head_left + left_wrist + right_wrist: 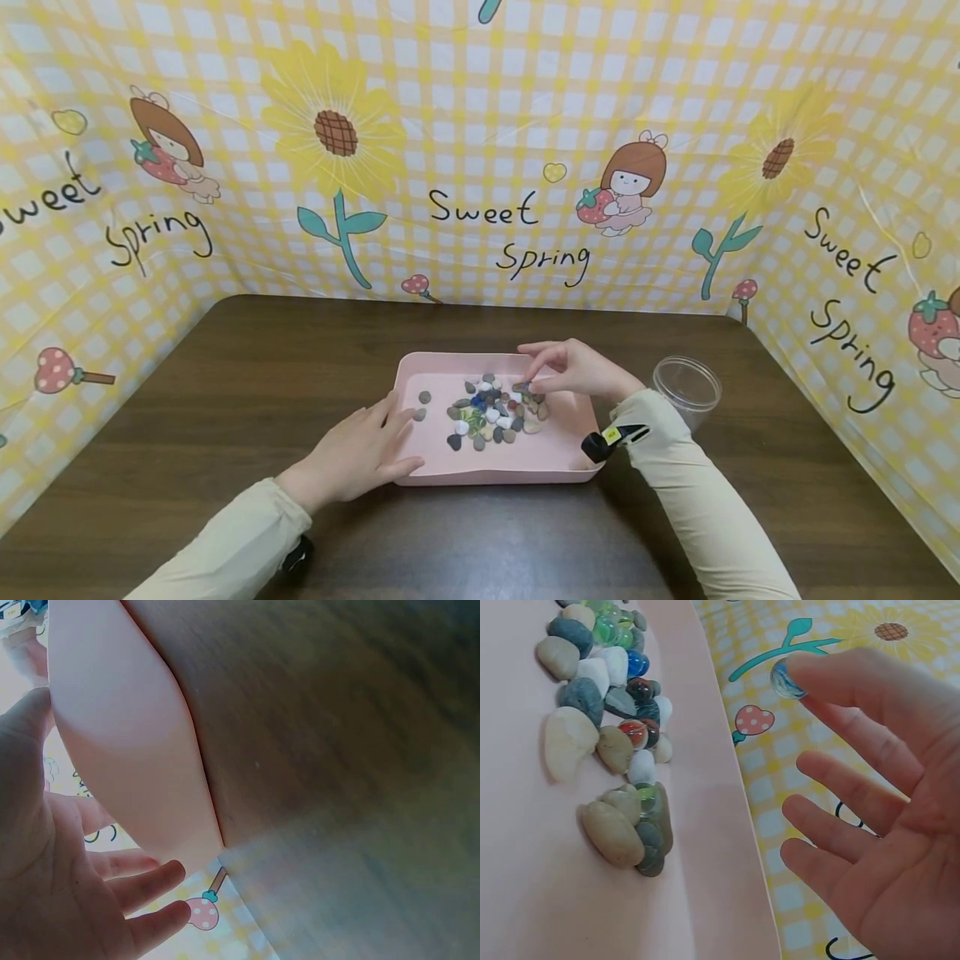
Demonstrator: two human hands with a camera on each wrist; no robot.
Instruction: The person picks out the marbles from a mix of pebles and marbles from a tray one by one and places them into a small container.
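Note:
A blue-and-clear glass marble (pixel 783 681) is pinched between the thumb and index finger of my right hand (pixel 573 368), the other fingers spread loosely. That hand is above the back right part of a pink tray (pixel 495 477). Grey, white and tan pebbles (pixel 613 834) lie grouped in the tray, with green, blue and red marbles (pixel 634 733) among them. At the tray's left side, my left hand (pixel 348 458) rests with its fingers spread along the rim. In the left wrist view, its thumb touches the tray's pink wall (pixel 127 727).
A clear plastic jar (pixel 686 387) stands on the brown wooden table (pixel 480 542), right of the tray and close to my right sleeve (pixel 697 483). Two grey pebbles (pixel 424 397) lie apart near the tray's left side. A checked yellow cloth (pixel 480 125) surrounds the table.

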